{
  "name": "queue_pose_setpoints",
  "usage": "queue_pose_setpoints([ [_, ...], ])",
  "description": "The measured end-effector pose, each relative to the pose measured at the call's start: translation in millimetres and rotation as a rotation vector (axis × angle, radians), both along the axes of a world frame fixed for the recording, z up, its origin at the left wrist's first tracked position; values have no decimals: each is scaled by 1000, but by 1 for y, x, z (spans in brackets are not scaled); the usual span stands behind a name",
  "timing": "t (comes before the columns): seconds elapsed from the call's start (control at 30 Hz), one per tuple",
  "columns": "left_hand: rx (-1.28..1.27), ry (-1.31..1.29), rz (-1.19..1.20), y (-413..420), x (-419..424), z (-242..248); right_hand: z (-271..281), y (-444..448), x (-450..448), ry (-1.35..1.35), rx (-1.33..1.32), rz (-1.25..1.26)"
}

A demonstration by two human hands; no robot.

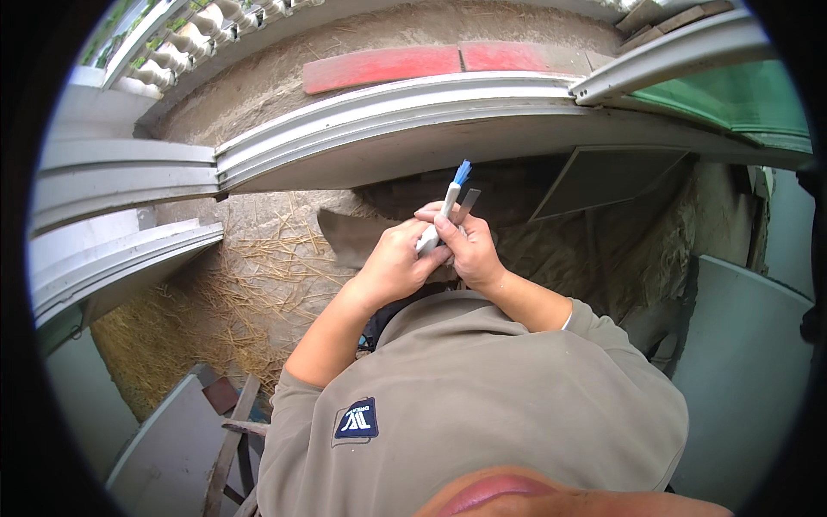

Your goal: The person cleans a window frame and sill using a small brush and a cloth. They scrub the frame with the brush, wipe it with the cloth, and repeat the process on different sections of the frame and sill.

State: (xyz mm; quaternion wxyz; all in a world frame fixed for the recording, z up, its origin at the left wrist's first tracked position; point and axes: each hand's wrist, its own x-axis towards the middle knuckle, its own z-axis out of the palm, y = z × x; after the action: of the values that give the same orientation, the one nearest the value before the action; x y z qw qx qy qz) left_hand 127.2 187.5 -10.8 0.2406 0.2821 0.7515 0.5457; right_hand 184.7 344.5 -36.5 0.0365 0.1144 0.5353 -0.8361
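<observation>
In front of my chest, both hands meet around a slim white-handled tool (450,199) with blue bristles at its upper end, seemingly a small brush. My left hand (402,258) closes on the thick lower part of the white handle. Beside it, my right hand (473,252) pinches the handle between thumb and fingers. A thin flat grey strip (469,204), perhaps a metal blade, sticks up from the right hand, just right of the bristles. The palms and the lower end of the strip are hidden by the fingers.
A white window-frame rail (400,97) runs across beyond my hands, with red boards (387,66) on the ledge outside. Straw (258,271) litters the ground at left. A wooden frame (229,439) stands lower left, a pale panel (743,362) at right, green glass (743,97) upper right.
</observation>
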Motion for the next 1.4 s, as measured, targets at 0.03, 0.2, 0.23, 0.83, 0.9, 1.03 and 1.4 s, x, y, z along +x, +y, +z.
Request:
queue_pose_setpoints([
  [0.03, -51, 51, 7, 4, 2, 3, -1, 2, 1, -21, -28, -5],
  [0.2, -281, 246, 147, 9, -22, 51, -11, 40, 7, -84, -48, -127],
  [0.23, -168, 160, 235, 6, -34, 66, -14, 56, 10, -107, -38, -101],
  [0.83, -46, 152, -257, 215, -161, 100, -42, 174, 102, -330, -46, -491],
  [0.9, -282, 344, -288, 214, -161, 118, -43, 178, 102, -326, -55, -490],
  [1.03, -747, 489, -284, 215, -165, 166, -42, 181, 103, -301, -82, -464],
  [1.4, -488, 275, -264, 130, -195, 115, -47, 181, 101, -317, -131, -486],
])
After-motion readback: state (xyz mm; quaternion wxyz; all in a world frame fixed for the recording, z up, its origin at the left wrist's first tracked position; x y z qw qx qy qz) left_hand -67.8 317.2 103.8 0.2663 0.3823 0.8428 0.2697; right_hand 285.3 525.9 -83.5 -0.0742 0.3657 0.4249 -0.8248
